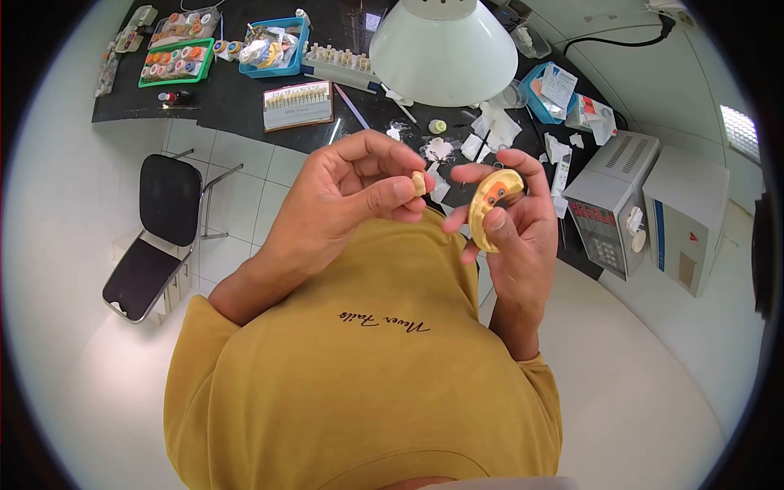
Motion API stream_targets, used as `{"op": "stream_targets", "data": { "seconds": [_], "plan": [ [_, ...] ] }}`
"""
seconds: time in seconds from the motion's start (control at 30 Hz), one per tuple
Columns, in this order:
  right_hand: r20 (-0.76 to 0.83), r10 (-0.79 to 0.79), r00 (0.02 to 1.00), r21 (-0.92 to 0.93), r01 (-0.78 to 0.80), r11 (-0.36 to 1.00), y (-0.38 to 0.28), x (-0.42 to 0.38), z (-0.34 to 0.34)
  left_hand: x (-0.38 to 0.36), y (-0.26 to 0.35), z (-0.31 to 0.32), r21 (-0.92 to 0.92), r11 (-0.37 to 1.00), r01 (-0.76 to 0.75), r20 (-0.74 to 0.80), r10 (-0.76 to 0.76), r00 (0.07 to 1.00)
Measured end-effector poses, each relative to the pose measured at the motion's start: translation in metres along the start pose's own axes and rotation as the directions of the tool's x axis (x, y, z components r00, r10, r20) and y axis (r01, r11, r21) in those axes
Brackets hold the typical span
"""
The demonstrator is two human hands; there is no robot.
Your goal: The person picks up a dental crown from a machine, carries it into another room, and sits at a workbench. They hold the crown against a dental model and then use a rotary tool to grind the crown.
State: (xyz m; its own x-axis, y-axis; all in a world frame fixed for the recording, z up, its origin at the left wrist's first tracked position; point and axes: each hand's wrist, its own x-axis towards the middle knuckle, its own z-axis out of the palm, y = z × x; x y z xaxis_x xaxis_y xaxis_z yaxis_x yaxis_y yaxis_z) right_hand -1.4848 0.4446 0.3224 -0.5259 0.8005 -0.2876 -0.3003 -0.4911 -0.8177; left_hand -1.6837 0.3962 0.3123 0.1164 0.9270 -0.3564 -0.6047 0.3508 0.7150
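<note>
The left hand pinches a small tooth-like piece; the right hand grips a curved yellow model near the black table, where a white lamp hides some surface

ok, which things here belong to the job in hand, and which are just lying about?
In the job:
yellow dental model, held in the right hand
small tooth-coloured piece, pinched in the left hand

Probably just lying about (neither hand touches them):
VITA case
green tray of jars
blue tray of packets
black chair
</note>
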Motion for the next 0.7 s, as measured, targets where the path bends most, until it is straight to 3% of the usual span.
{"op": "stream_targets", "data": {
  "seconds": [0.07,0.2,0.27,0.5,0.7],
  "plan": [
    [-0.083,0.004,0.997,-0.197,-0.02,0.98,-0.002,-0.004,-0.007,0.003,0.0,0.002,-0.018,0.999,0.029,0.005,-0.029,1.0],
    [-0.126,-0.059,0.99,-0.165,0.037,0.986,-0.004,-0.006,-0.003,0.009,-0.006,0.002,-0.029,0.997,0.067,0.029,-0.066,0.997],
    [-0.068,-0.113,0.991,-0.118,0.105,0.988,-0.002,-0.005,-0.001,0.012,-0.006,0.002,-0.032,0.996,0.081,0.038,-0.08,0.996],
    [0.03,-0.008,1.0,-0.072,0.01,0.997,-0.006,-0.009,-0.004,0.018,-0.006,0.007,-0.031,0.997,0.074,0.029,-0.073,0.997],
    [0.034,-0.048,0.998,-0.135,0.053,0.989,-0.003,-0.007,-0.005,0.021,-0.008,0.006,0.077,0.996,0.043,0.002,-0.043,0.999]
  ]
}}
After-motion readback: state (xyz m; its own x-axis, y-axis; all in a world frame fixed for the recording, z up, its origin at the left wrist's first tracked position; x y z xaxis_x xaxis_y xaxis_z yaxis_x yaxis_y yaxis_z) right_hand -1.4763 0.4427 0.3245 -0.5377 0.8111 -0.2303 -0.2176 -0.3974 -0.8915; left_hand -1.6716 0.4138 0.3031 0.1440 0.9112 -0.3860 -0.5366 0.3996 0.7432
